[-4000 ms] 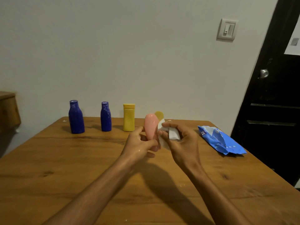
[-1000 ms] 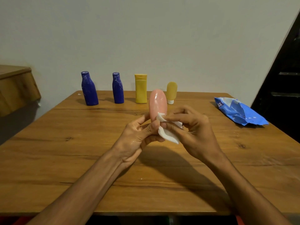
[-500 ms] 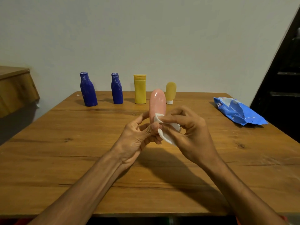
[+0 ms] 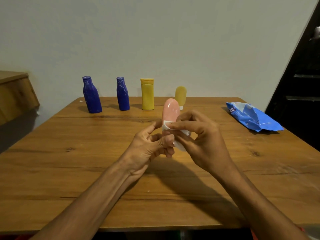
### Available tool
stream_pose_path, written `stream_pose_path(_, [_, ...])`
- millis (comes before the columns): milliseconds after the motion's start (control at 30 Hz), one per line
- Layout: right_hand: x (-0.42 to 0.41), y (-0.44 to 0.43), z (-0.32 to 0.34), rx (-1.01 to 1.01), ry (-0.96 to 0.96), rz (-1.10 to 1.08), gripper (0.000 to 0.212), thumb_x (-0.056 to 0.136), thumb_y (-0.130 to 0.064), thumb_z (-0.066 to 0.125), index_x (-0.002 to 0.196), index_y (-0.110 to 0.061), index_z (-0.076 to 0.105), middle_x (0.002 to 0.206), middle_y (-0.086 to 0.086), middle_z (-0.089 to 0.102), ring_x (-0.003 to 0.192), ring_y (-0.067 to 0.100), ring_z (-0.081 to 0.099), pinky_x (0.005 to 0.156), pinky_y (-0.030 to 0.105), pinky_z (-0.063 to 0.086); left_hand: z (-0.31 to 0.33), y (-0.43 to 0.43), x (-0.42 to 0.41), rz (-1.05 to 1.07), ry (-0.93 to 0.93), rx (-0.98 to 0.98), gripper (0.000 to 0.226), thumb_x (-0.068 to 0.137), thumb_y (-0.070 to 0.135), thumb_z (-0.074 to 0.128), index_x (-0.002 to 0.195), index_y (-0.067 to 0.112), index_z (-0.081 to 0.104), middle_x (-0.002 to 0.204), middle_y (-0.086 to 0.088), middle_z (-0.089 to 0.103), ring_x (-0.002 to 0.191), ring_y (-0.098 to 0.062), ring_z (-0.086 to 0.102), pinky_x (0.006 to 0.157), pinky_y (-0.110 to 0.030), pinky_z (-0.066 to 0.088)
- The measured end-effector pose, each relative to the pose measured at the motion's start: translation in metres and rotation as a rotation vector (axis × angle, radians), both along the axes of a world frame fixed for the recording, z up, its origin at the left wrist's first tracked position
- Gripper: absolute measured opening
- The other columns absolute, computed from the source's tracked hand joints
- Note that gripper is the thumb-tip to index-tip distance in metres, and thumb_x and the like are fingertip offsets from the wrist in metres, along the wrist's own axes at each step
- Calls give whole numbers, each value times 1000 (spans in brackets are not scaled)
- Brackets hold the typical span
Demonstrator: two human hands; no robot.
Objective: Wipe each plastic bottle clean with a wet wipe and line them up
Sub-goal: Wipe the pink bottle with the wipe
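Observation:
My left hand (image 4: 149,148) grips the lower end of a pink bottle (image 4: 170,110), held upright above the table's middle. My right hand (image 4: 202,142) pinches a white wet wipe (image 4: 180,144) against the bottle's lower part, wrapping part of it. At the table's far edge stand a tall blue bottle (image 4: 91,95), a shorter blue bottle (image 4: 122,94), a yellow flip-cap bottle (image 4: 147,94) and a small rounded yellow bottle (image 4: 181,95), in a row left to right. The pink bottle partly hides the small yellow one.
A blue wet-wipe pack (image 4: 252,118) lies at the wooden table's (image 4: 69,170) far right. A wooden cabinet (image 4: 15,94) is off the left side. A dark door (image 4: 301,87) stands at the right. A pale wall runs behind the bottles.
My right hand has slid the wipe slightly up the pink bottle, my fingers shifting around it. The view moved down compared with four seconds ago; the row of bottles stayed put.

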State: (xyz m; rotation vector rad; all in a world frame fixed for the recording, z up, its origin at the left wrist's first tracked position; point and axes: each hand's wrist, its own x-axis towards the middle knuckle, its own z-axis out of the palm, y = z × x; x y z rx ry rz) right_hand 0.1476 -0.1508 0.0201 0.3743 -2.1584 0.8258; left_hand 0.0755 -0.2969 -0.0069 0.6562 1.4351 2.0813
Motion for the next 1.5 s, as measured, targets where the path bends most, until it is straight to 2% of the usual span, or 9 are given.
stream_pose_path(267, [0,-1,-1,-27,22,-105,24,79,-19,72,102,-14,72,95,-1,60,88,7,57,68,8,44,2,0,4,4,165,-145,65,59,27,86,119,28,61,97,-24,68,73,-22,65,67,-33,55])
stream_pose_path(467, [3,2,4,124,-72,6,24,83,-20,67,105,-15,72,94,-6,53,85,3,52,69,6,41,1,-2,1,-19,83,-113,65,65,17,79,126,19,58,89,-10,71,71,-20,65,63,-29,56])
stream_pose_path(633, [1,6,4,111,38,-160,24,79,-15,72,103,-11,72,95,-1,57,83,8,54,65,4,39,0,1,7,-36,180,-210,59,60,18,81,113,32,61,107,-12,73,95,-30,70,81,-46,57])
stream_pose_path(700, [0,5,3,138,29,-153,25,79,-14,72,104,-11,72,95,-4,54,81,4,52,67,2,40,0,3,6,-17,153,-178,58,60,16,81,113,32,61,100,-11,74,83,-29,69,75,-42,58])
stream_pose_path(833, [3,3,4,174,-46,-52,22,81,-15,70,103,-13,73,93,-9,51,81,-5,49,68,3,40,-1,0,-1,-6,130,-139,68,66,13,80,129,20,57,92,-12,72,73,-22,64,65,-34,55])
stream_pose_path(1067, [0,3,3,-12,-43,-59,24,79,-15,72,103,-14,73,94,-2,61,88,10,59,68,11,45,1,0,2,-35,66,-44,66,64,19,79,126,19,57,86,-11,71,69,-20,64,63,-31,55])
stream_pose_path(1233, [4,9,10,-75,-148,106,21,81,-22,68,101,-23,71,92,-5,63,88,10,61,69,19,51,3,1,4,-12,-46,46,88,55,25,85,134,8,49,82,-10,72,64,-17,66,57,-25,57])
stream_pose_path(1400, [7,9,6,-121,-242,166,23,74,-18,76,96,-19,74,94,-12,65,90,4,63,72,16,51,2,-3,-5,-14,-153,131,114,35,35,100,135,12,50,114,-16,71,100,-28,68,82,-35,58])
stream_pose_path(1500, [4,5,2,-199,-202,145,24,72,-23,74,96,-19,74,91,-10,66,87,6,63,68,16,51,3,-5,-8,-29,-167,129,113,35,33,100,134,13,51,114,-15,71,104,-29,67,87,-37,55])
